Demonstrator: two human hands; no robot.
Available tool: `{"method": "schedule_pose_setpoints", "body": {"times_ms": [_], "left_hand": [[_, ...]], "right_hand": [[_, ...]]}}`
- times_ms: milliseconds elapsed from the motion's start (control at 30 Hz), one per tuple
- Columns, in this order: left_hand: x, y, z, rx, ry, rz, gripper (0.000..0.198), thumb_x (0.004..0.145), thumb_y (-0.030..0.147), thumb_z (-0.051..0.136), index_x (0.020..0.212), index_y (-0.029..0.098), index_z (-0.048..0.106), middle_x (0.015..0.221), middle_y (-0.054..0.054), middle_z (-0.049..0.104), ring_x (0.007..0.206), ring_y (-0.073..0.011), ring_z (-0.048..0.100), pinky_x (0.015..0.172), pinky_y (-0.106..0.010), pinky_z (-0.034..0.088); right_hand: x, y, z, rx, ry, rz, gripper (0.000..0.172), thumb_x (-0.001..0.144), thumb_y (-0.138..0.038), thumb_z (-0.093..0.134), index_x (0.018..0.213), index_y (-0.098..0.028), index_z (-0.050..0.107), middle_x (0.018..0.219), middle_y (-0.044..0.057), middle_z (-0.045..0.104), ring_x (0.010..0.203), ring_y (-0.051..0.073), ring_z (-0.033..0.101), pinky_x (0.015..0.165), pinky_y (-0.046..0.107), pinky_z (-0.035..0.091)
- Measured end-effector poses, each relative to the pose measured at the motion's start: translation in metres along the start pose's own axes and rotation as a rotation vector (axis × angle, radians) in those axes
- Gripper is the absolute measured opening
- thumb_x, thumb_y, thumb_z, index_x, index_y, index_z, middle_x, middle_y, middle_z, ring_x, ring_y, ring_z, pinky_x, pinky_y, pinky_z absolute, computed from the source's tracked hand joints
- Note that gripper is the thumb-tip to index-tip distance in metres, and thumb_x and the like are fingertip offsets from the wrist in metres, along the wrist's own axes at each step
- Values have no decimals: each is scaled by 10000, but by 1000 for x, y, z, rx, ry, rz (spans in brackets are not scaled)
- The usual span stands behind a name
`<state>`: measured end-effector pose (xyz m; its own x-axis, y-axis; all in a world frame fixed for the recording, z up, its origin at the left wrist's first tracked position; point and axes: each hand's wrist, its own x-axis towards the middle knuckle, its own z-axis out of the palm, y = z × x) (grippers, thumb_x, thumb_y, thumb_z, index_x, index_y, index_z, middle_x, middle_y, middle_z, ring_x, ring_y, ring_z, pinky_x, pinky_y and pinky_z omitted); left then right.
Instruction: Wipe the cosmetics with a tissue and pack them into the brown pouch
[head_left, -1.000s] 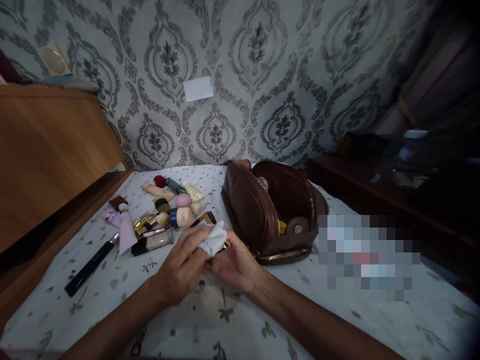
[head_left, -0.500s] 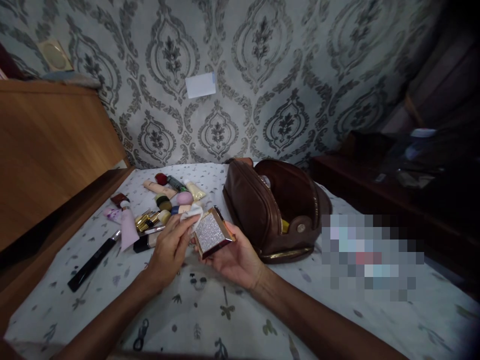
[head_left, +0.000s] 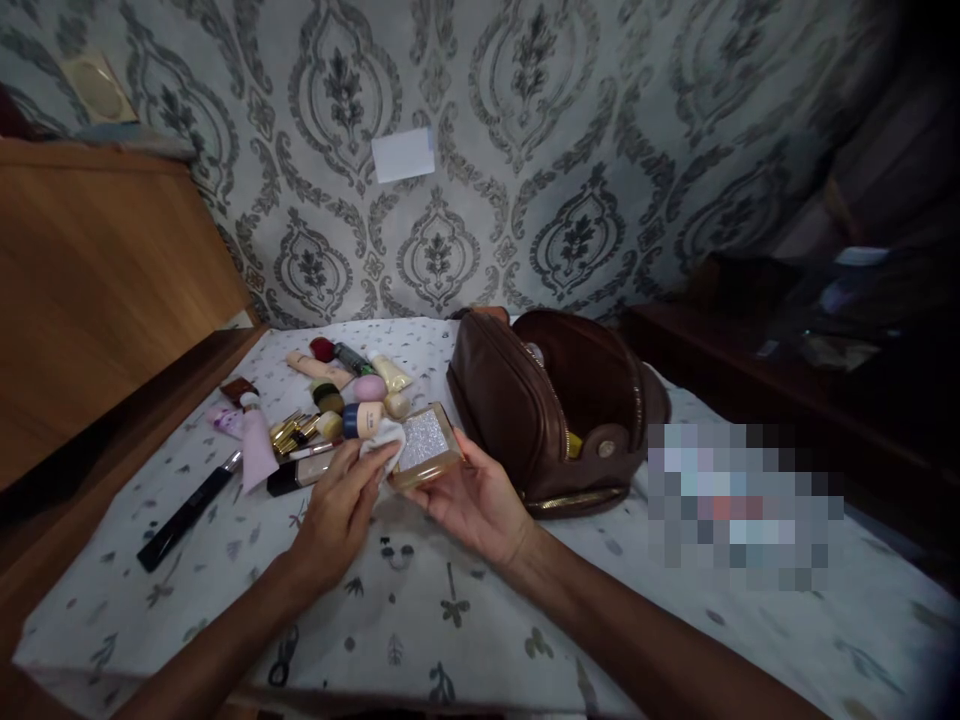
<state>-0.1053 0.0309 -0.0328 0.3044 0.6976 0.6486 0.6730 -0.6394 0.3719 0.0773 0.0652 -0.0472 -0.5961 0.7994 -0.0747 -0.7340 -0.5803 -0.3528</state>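
Between my two hands is a gold-edged makeup compact (head_left: 425,445) with a silver glitter top. My right hand (head_left: 476,500) is closed around its right side and underside. A crumpled white cloth or tissue (head_left: 385,440) is pinched in my left hand (head_left: 341,510), against the compact's left edge. Just beyond my left hand lie a blue-capped jar (head_left: 364,420), a pink sponge (head_left: 369,388) and a black-capped foundation bottle (head_left: 300,472). To the right of the compact stands a brown leather bag (head_left: 510,410), unzipped, with something yellow inside.
Farther left lie a black-handled brush (head_left: 187,515), a pink tube (head_left: 257,450), several gold tubes (head_left: 292,430) and a cream tube (head_left: 391,373). A wooden panel (head_left: 112,240) borders the left side. A blurred-out patch (head_left: 742,505) covers something on the right of the patterned sheet (head_left: 450,640).
The compact has turned and tipped in my right hand, so its front edge now faces me. The cloth in my left hand has moved slightly down along its left side.
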Motion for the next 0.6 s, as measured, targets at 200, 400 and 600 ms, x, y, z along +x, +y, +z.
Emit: {"method": "schedule_pose_setpoints", "body": {"times_ms": [200,400,600], "left_hand": [[-7,9,-3,-47,-27,101,475,951,27,451,1378,230,492,1169,-65,566,1092,-150,554,934,-271,474],[-9,12,-7,-5,-67,219,542,922,-40,425,1415,183,462,1196,-111,534,1130,-185,521,936,-309,475],[-4,21,-4,61,-60,317,534,899,-63,420,1390,137,485,1193,-150,538,1121,-237,514,942,-383,480]], "right_hand": [[1,-1,-3,14,31,-15,329,974,-402,484,1022,-150,690,907,54,760,851,172,669,915,338,512],[2,0,-1,-16,12,-21,352,973,-438,478,1010,-158,688,900,56,754,822,178,664,901,352,514],[4,8,-4,-81,-28,-3,246,885,-406,660,939,-167,678,855,23,727,789,145,640,808,289,513]]}}
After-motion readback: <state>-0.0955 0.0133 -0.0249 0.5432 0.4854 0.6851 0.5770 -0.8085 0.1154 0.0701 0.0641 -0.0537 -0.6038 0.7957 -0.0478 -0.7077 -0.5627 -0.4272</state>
